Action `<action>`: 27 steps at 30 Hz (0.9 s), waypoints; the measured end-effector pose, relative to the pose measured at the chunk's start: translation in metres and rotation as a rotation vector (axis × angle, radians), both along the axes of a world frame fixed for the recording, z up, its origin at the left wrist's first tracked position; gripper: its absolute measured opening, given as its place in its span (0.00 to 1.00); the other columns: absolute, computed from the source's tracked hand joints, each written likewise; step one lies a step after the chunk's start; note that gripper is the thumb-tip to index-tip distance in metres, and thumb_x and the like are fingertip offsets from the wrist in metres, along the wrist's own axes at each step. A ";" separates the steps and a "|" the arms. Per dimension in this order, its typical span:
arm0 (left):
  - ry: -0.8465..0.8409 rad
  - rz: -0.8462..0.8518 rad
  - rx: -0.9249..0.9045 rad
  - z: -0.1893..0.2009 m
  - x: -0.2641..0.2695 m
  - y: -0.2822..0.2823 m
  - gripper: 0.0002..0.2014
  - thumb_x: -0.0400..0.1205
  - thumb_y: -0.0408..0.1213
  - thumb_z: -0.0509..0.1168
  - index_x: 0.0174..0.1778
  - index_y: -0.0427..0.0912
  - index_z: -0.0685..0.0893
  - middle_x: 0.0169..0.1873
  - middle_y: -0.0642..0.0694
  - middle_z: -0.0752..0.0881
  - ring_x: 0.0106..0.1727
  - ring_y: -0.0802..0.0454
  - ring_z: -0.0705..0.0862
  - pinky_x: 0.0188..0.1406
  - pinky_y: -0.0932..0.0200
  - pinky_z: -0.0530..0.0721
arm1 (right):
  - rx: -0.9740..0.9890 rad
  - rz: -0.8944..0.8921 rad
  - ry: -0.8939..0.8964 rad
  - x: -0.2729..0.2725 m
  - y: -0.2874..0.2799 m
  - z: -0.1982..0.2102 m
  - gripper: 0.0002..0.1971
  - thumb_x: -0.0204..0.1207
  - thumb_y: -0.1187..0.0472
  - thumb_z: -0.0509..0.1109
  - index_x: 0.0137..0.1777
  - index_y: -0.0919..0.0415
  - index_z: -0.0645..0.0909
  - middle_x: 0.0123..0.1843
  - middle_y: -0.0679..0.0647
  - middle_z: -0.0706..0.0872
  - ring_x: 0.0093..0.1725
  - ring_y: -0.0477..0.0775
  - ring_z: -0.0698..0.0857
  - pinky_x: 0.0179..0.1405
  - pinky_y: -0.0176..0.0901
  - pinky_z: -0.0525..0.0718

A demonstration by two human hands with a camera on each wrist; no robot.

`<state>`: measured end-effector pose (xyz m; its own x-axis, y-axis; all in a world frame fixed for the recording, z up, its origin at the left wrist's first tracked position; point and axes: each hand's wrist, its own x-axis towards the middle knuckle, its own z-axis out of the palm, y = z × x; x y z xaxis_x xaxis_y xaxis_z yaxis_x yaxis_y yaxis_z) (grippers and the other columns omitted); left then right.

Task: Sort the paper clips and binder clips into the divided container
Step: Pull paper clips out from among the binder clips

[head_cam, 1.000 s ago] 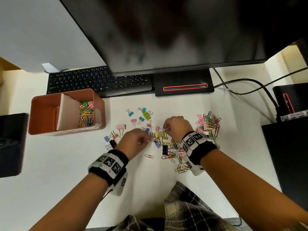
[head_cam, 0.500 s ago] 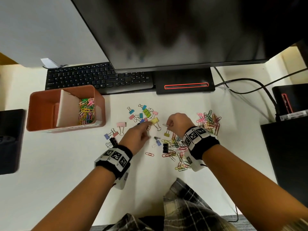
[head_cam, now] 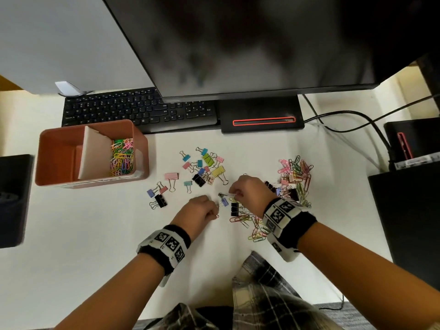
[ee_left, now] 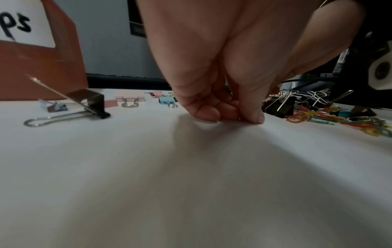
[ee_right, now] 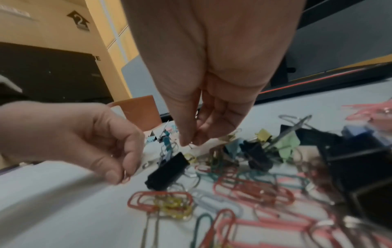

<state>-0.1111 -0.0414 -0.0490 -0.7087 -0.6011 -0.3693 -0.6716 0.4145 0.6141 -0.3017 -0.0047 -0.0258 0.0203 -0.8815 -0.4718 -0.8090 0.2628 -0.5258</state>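
Observation:
A terracotta divided container (head_cam: pixel 140 148) stands at the left; its right compartment holds coloured paper clips (head_cam: pixel 121 158) and its left one shows nothing. Loose binder clips (head_cam: pixel 204 167) lie mid-table. Paper clips lie piled at the right (head_cam: pixel 296 172) and beside my right wrist (head_cam: pixel 254 226). My left hand (head_cam: pixel 214 211) (ee_left: pixel 233 117) (ee_right: pixel 122 174) presses its curled fingertips to the table, pinching a small red paper clip (head_cam: pixel 217 216). My right hand (head_cam: pixel 234 194) (ee_right: pixel 191 141) hovers just beyond it. It pinches a thin pale paper clip between thumb and forefinger, above a black binder clip (head_cam: pixel 234 209) (ee_right: pixel 167 171).
A black keyboard (head_cam: pixel 133 110) and a monitor base (head_cam: pixel 262 115) border the far side, with the monitor overhanging. Cables (head_cam: pixel 357 115) run to black boxes at the right (head_cam: pixel 409 210). Another dark object (head_cam: pixel 12 198) sits at the left edge.
My left hand carried a yellow binder clip over to the binder clip group, let it go, then drew back toward me onto the red paper clip. My right hand shifted slightly.

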 end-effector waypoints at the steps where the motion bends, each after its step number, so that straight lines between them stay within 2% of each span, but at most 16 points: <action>1: 0.009 0.009 -0.010 -0.001 0.000 -0.001 0.03 0.77 0.32 0.69 0.44 0.38 0.87 0.44 0.44 0.81 0.44 0.55 0.76 0.46 0.66 0.73 | 0.001 0.000 0.020 0.002 0.000 -0.003 0.10 0.76 0.68 0.66 0.53 0.61 0.86 0.53 0.58 0.82 0.53 0.58 0.83 0.54 0.43 0.78; 4: 0.009 0.018 -0.058 -0.002 0.000 -0.005 0.02 0.76 0.30 0.69 0.41 0.37 0.86 0.44 0.44 0.81 0.46 0.53 0.75 0.48 0.66 0.70 | 0.011 0.011 0.059 0.004 -0.001 -0.006 0.08 0.76 0.68 0.66 0.50 0.61 0.86 0.53 0.58 0.82 0.53 0.59 0.83 0.56 0.52 0.81; 7: -0.006 0.004 -0.096 -0.003 0.001 -0.006 0.02 0.77 0.29 0.66 0.41 0.38 0.84 0.40 0.44 0.82 0.44 0.52 0.73 0.46 0.61 0.72 | 0.036 0.027 0.086 0.007 -0.002 -0.007 0.12 0.74 0.71 0.63 0.50 0.59 0.85 0.53 0.58 0.85 0.54 0.59 0.83 0.56 0.55 0.82; 9: -0.012 0.006 -0.093 -0.003 0.002 -0.006 0.02 0.78 0.30 0.65 0.44 0.38 0.82 0.40 0.44 0.82 0.43 0.52 0.73 0.45 0.59 0.73 | 0.050 -0.002 0.083 0.007 -0.004 -0.007 0.14 0.73 0.72 0.61 0.49 0.58 0.84 0.51 0.58 0.87 0.52 0.60 0.84 0.54 0.54 0.84; 12: -0.012 0.003 -0.070 -0.003 0.003 -0.007 0.05 0.79 0.30 0.65 0.49 0.39 0.83 0.43 0.44 0.83 0.46 0.50 0.77 0.46 0.62 0.71 | 0.058 -0.056 0.035 0.001 -0.011 -0.004 0.13 0.73 0.72 0.61 0.48 0.59 0.85 0.49 0.58 0.87 0.50 0.59 0.85 0.51 0.48 0.84; 16: 0.030 -0.044 -0.030 0.001 0.007 -0.009 0.05 0.79 0.30 0.65 0.46 0.39 0.86 0.44 0.43 0.84 0.45 0.55 0.76 0.46 0.67 0.71 | 0.016 -0.152 -0.024 -0.016 -0.016 0.003 0.07 0.72 0.68 0.69 0.47 0.59 0.86 0.47 0.55 0.88 0.46 0.53 0.85 0.50 0.43 0.85; 19: 0.076 -0.095 0.012 0.008 0.005 -0.004 0.03 0.78 0.31 0.67 0.45 0.40 0.85 0.42 0.47 0.82 0.44 0.53 0.78 0.46 0.66 0.72 | -0.078 -0.281 -0.083 -0.032 -0.011 0.014 0.07 0.71 0.67 0.71 0.47 0.58 0.86 0.41 0.52 0.87 0.42 0.48 0.84 0.48 0.41 0.85; 21: 0.084 -0.113 0.034 0.012 -0.002 0.005 0.06 0.77 0.34 0.68 0.49 0.42 0.85 0.40 0.50 0.80 0.43 0.56 0.76 0.45 0.67 0.71 | -0.130 -0.330 -0.114 -0.042 -0.002 0.022 0.06 0.71 0.68 0.71 0.46 0.60 0.86 0.36 0.47 0.84 0.38 0.44 0.82 0.46 0.37 0.83; 23: 0.075 -0.130 0.057 0.012 -0.012 0.015 0.11 0.77 0.35 0.69 0.55 0.43 0.84 0.42 0.49 0.82 0.44 0.58 0.76 0.47 0.67 0.71 | -0.130 -0.329 -0.144 -0.050 0.010 0.027 0.06 0.71 0.68 0.72 0.47 0.61 0.86 0.33 0.42 0.81 0.35 0.38 0.80 0.44 0.34 0.80; 27: 0.047 -0.166 0.047 0.006 -0.026 0.035 0.17 0.79 0.36 0.67 0.64 0.45 0.81 0.48 0.45 0.84 0.51 0.50 0.80 0.49 0.66 0.71 | -0.115 -0.198 -0.143 -0.053 0.039 0.029 0.09 0.71 0.67 0.72 0.51 0.60 0.87 0.32 0.33 0.77 0.31 0.29 0.81 0.39 0.19 0.75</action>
<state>-0.1376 -0.0065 -0.0435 -0.8141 -0.4571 -0.3581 -0.5661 0.4876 0.6647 -0.3544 0.0338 0.0031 -0.0989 -0.9225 -0.3732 -0.6633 0.3406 -0.6663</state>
